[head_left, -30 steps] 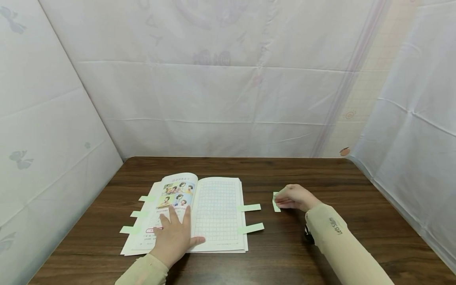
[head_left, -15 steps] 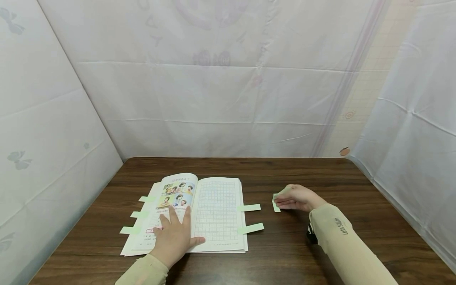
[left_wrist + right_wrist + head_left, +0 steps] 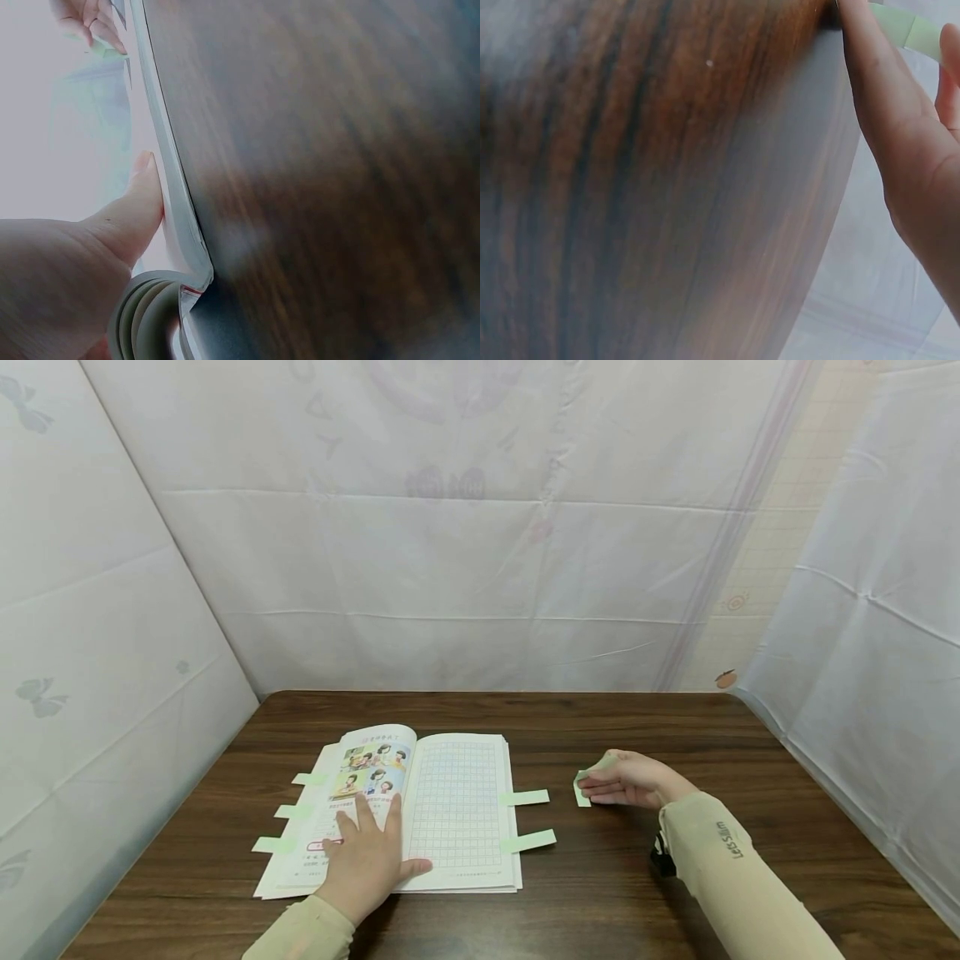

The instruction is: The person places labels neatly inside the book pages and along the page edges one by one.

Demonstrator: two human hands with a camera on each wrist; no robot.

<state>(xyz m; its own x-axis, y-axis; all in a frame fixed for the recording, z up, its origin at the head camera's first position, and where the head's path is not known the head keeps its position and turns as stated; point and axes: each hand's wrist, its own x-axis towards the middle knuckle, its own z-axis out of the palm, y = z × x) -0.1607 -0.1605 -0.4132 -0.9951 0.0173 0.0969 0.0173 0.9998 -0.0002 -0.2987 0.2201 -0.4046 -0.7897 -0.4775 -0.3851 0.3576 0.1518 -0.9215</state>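
An open book (image 3: 457, 810) lies on the table, with a cartoon page at left and a grid page at right. My left hand (image 3: 365, 860) rests on it near the fold, fingers spread, thumb on the grid page. In the left wrist view the thumb (image 3: 135, 214) lies along the book's near edge. To the right of the book, my right hand (image 3: 633, 778) pinches a pale green sticky note (image 3: 600, 766) between thumb and fingers. The note curves up from the tabletop. In the right wrist view the sticky note (image 3: 904, 28) spans the gap between fingers and thumb.
Pale green sticky tabs stick out from the book's edges: several on the left (image 3: 273, 844) and two on the right (image 3: 534, 841). The dark wooden table (image 3: 637, 718) meets white patterned cloth (image 3: 480, 568) at the back and both sides.
My right hand and forearm have turned and shifted slightly right. More of the sticky note's upper end now shows, curled up by the thumb. My left hand and the book have stayed still.
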